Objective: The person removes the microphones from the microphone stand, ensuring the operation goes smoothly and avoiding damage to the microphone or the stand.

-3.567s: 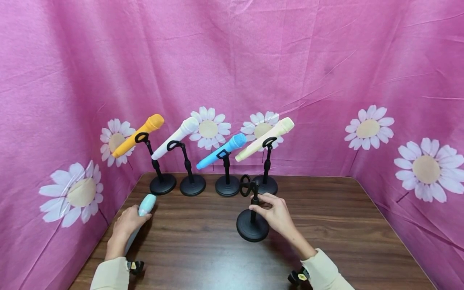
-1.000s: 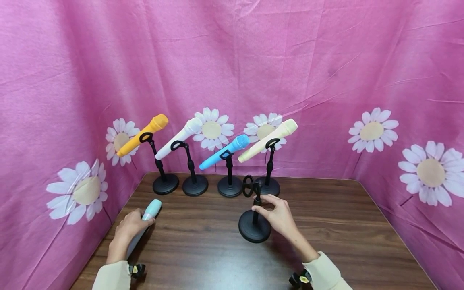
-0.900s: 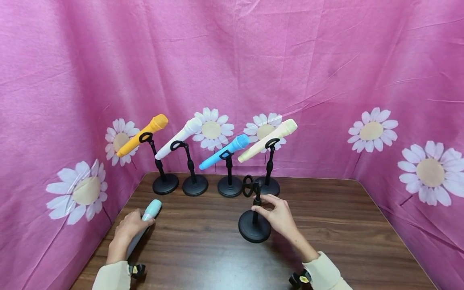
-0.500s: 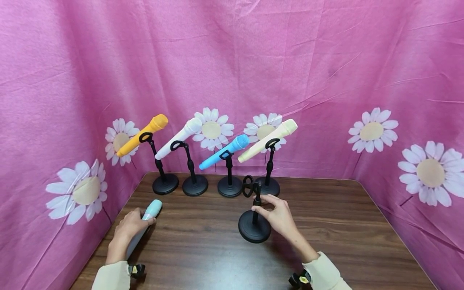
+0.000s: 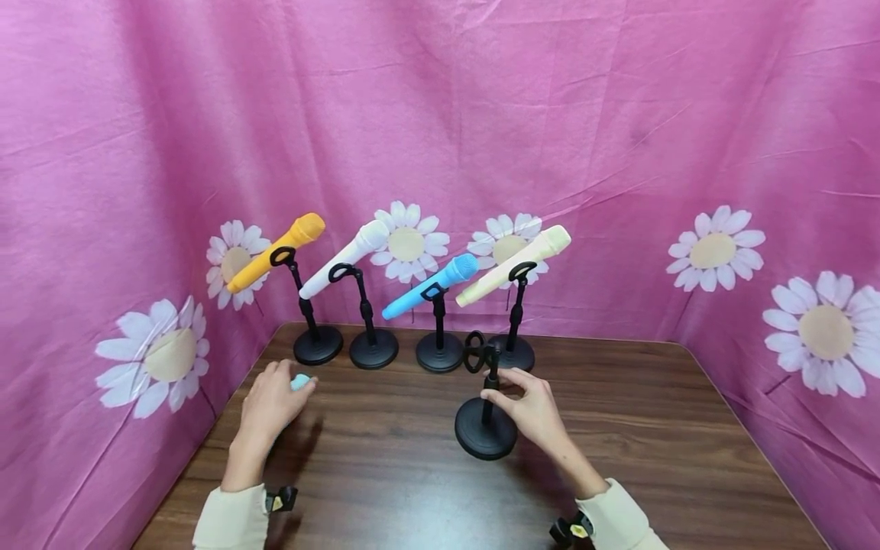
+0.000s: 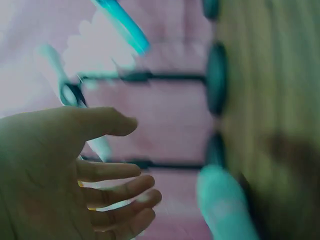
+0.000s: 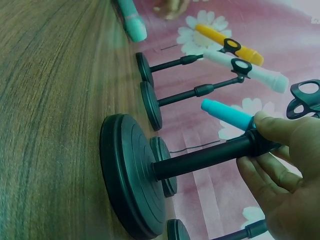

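My left hand [image 5: 271,401] is raised over the mint-green microphone [image 6: 222,202], which lies on the table. The left wrist view, blurred, shows its fingers relaxed and apart from the microphone. In the head view the hand hides most of that microphone, leaving part of its head visible. My right hand [image 5: 532,409] pinches the upper pole of a black microphone stand [image 5: 485,429] between thumb and fingers. This stand's round base is low at the tabletop, and its ring clip [image 5: 474,351] holds nothing.
Along the back edge of the wooden table [image 5: 385,489], black stands hold an orange microphone [image 5: 275,253], a white microphone [image 5: 344,260], a blue microphone [image 5: 433,284] and a cream microphone [image 5: 512,266]. A pink flowered cloth [image 5: 440,114] surrounds the table.
My left hand has let go of the mint-green microphone and lifted up and to the right over it. The right hand keeps its grip on the stand, unmoved.
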Available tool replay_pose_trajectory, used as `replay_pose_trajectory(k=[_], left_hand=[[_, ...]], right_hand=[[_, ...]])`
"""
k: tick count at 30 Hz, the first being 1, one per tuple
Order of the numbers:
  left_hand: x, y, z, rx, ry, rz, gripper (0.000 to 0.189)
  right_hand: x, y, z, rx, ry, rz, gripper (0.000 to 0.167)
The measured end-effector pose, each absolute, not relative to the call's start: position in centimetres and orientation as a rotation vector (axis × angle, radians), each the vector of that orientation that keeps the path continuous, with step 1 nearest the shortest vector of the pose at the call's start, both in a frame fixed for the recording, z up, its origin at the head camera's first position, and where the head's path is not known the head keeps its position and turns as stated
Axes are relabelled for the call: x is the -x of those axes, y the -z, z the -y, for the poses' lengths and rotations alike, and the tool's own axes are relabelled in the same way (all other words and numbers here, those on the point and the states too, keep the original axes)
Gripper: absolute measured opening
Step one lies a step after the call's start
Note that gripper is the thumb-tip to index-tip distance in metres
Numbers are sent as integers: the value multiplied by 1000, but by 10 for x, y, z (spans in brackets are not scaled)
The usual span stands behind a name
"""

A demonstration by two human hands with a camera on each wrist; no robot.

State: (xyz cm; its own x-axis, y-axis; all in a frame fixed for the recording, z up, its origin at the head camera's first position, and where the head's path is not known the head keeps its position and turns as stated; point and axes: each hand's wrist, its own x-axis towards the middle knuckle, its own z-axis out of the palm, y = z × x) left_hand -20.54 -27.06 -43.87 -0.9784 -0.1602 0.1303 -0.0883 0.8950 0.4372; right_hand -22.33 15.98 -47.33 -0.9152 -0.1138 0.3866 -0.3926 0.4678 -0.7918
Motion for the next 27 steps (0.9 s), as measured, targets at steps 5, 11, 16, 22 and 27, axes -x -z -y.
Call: replay_pose_trajectory(k=[5,11,16,22,27], left_hand=[[214,417,222,-3,777,2717,33],[226,399,167,203,968,2593,20],[230,394,127,410,1179,2495,16],[233,391,86,643,1493,2447,31],[235,394,64,755,1622,2450,53]], right_hand=[[223,474,-162,-441,-1445,2433,29],[223,474,-162,-462,-1460,2414,30],[222,473,-159,-412,-1538,2434,33],[222,472,-159,-349,-1597,2447,36],[222,472,-158,-360,-1582,2454,36]])
